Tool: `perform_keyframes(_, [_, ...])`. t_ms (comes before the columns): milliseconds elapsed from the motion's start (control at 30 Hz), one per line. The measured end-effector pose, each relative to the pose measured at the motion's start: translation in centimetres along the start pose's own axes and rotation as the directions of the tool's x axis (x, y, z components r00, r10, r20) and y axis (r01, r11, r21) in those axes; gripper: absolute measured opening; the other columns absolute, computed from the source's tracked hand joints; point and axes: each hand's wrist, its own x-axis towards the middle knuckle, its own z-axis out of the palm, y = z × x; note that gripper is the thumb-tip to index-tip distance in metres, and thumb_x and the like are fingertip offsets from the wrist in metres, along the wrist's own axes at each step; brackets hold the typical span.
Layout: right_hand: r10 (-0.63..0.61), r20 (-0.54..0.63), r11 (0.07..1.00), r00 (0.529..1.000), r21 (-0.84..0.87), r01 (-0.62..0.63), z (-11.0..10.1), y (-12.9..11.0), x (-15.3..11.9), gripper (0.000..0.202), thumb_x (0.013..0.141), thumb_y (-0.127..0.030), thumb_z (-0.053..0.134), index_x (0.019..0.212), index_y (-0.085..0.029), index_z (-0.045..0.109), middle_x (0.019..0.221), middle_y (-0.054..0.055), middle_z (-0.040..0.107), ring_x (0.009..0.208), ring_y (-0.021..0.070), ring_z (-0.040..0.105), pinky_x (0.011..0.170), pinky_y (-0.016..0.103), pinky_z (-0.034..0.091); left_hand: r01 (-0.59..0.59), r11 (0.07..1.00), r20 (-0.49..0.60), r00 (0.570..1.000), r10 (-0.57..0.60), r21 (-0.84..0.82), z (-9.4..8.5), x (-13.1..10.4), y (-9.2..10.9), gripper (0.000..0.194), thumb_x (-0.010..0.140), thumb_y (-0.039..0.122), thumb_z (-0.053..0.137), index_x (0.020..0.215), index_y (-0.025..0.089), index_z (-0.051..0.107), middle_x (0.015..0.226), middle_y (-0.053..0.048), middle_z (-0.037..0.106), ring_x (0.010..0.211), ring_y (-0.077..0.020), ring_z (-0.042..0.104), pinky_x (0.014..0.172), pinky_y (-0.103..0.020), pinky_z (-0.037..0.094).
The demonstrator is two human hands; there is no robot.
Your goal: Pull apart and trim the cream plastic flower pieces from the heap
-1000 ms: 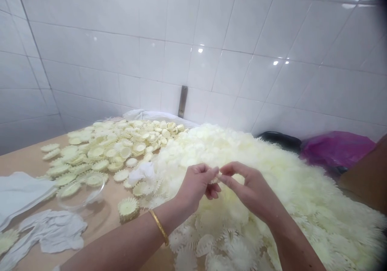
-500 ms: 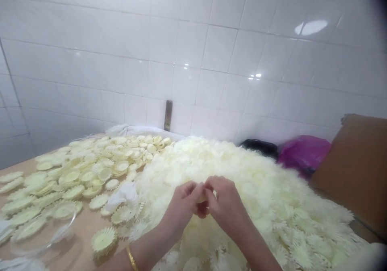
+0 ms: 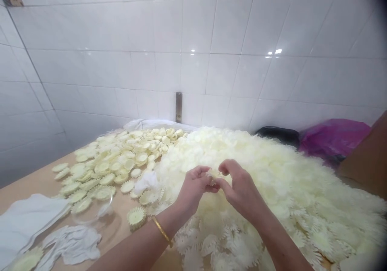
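My left hand [image 3: 196,190], with a gold bangle [image 3: 161,230] on its wrist, pinches a small pale yellow frilled piece [image 3: 214,175]. The thumb of my right hand [image 3: 242,186] touches the same piece from the right, its index finger raised and curved above it. Both hands are over a big heap of pale, toothed-edge pieces [image 3: 266,190]. Left of the heap lie many flatter round yellowish discs [image 3: 121,158] with serrated rims. A small stack [image 3: 136,217] of such discs stands near my left forearm.
White cloths [image 3: 72,242] and a clear round dish [image 3: 96,212] lie at the left on the tan table [image 3: 117,230]. Behind the heap are a black object [image 3: 278,134] and a purple bag [image 3: 332,138], beside a brown surface [image 3: 365,162] at right. A tiled wall [image 3: 121,29] stands behind.
The view has turned left, bringing in more cloth and the wall corner. My hands have moved slightly apart at the fingertips, and the small piece between them now shows.
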Motion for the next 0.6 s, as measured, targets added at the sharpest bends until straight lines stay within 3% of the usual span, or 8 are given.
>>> perform_keyframes(167, [-0.031,0.048,0.999,0.998,0.037,0.029,0.2,0.3,0.1,0.009,0.075,-0.010,0.042,0.073,-0.018,0.047,0.078,0.004,0.052,0.075,0.0174,0.050,0.067,0.031,0.039,-0.045,0.996,-0.003,0.999,0.045,0.072,0.0,0.1,0.2,0.015,0.065,0.016,0.060,0.076,0.014,0.051,0.057,0.001,0.057,0.052,-0.0117,0.056,0.059,-0.028,0.046])
perform_keyframes(400, [-0.028,0.125,0.998,0.992,0.066,0.020,0.9,0.6,0.1,0.021,0.080,-0.008,0.035,0.067,-0.018,0.049,0.073,0.004,0.052,0.068,0.0156,0.049,0.065,0.029,0.038,-0.064,0.980,0.001,0.998,0.065,0.190,0.2,0.2,0.2,0.018,0.067,0.020,0.058,0.082,0.015,0.049,0.052,0.005,0.052,0.052,-0.0132,0.057,0.059,-0.029,0.047])
perform_keyframes(500, [0.011,0.009,0.992,1.000,-0.127,-0.010,1.4,1.3,0.2,0.020,0.077,-0.007,0.035,0.064,-0.017,0.046,0.066,0.004,0.050,0.064,0.0168,0.047,0.064,0.031,0.036,-0.056,0.979,0.010,0.998,0.055,0.197,0.2,0.1,0.2,0.016,0.067,0.016,0.055,0.082,0.016,0.049,0.046,0.009,0.042,0.049,-0.0125,0.056,0.058,-0.028,0.047])
perform_keyframes(600, [0.091,-0.205,0.920,0.974,-0.358,-0.161,1.1,3.0,0.4,0.020,0.077,-0.007,0.034,0.068,-0.015,0.049,0.067,0.007,0.050,0.065,0.0200,0.047,0.067,0.034,0.036,-0.016,0.983,-0.009,1.000,0.018,0.183,0.1,0.0,0.1,0.017,0.068,0.016,0.054,0.085,0.015,0.049,0.045,0.010,0.035,0.047,-0.0133,0.057,0.054,-0.026,0.046])
